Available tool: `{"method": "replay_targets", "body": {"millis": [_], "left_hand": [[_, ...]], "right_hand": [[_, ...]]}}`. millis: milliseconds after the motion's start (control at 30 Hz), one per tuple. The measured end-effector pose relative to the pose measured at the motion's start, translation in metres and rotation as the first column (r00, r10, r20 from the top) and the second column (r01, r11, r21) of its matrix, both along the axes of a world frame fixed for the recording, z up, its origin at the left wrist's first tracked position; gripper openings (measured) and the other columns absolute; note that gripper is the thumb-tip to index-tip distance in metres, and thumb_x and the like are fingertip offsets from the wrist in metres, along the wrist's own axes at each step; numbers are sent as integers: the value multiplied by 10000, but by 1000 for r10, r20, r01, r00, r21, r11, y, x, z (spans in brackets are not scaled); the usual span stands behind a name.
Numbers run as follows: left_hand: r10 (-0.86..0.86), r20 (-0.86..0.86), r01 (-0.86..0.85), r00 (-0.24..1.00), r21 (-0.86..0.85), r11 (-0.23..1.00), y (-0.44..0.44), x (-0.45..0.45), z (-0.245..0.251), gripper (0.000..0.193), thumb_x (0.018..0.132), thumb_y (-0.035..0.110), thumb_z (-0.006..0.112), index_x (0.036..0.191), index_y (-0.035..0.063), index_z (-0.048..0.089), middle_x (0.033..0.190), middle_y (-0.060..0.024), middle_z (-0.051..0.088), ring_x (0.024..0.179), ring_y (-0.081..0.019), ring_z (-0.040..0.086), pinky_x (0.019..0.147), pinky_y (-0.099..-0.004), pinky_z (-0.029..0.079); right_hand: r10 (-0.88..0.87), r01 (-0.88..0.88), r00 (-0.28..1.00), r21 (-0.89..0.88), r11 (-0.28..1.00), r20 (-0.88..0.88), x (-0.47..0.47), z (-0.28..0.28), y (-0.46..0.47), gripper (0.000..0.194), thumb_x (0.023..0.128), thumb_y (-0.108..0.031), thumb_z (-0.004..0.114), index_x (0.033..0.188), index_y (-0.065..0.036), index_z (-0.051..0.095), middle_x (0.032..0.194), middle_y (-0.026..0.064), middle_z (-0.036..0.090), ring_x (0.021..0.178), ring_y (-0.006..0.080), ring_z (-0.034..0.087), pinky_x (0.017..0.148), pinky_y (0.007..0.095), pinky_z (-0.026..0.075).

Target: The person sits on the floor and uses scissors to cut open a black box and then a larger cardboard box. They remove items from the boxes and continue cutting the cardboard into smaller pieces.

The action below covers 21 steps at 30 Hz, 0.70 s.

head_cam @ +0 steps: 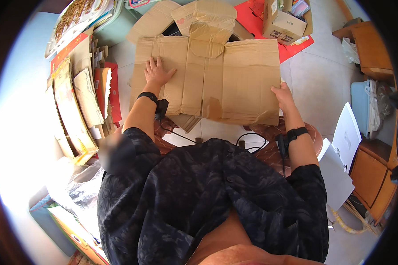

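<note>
A flattened brown cardboard box (252,79) spreads across the space above my knees, with creases running down it and a folded flap (207,39) at its far middle. My left hand (158,72) lies palm down on the left panel, fingers spread. At the right edge my right hand (283,95) grips the cardboard, thumb on top and the other fingers hidden beneath. A torn flap (215,108) shows at the near edge. Another cardboard piece (184,122) pokes out below the left panel.
Stacked flattened cartons (74,109) stand upright on the left. Beyond the sheet are more cardboard pieces (154,20), a red folder-like sheet (248,13) and an open carton (283,25). A wooden cabinet (368,175) and a white panel (346,135) stand right. Black cables (252,134) hang near my knees.
</note>
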<state>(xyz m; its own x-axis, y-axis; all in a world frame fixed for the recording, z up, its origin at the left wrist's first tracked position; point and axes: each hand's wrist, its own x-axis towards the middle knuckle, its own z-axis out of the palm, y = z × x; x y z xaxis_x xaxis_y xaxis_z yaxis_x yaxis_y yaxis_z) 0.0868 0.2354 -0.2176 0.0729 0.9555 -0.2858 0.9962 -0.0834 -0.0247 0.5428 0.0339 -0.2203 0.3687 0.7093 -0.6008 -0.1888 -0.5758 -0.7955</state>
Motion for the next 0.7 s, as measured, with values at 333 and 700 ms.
{"method": "replay_targets", "body": {"millis": [333,700], "left_hand": [[38,-12,-37,999,69,997,4,7,-14,969,784,684,565,1514,148,220,1565,-209,118,1442,-383,95,1139,-520,153],[103,672,-272,734,151,950,54,128,-54,405,785,274,734,1063,16,594,936,-137,634,907,-307,615,759,-429,480]], "right_hand": [[-29,32,999,-91,995,38,11,-48,14,487,809,-24,653,1249,19,450,1087,155,628,930,240,637,787,370,528],[-57,39,974,-83,996,-221,5,6,32,473,851,34,586,1294,1,423,1170,166,590,1039,265,604,871,388,515]]}}
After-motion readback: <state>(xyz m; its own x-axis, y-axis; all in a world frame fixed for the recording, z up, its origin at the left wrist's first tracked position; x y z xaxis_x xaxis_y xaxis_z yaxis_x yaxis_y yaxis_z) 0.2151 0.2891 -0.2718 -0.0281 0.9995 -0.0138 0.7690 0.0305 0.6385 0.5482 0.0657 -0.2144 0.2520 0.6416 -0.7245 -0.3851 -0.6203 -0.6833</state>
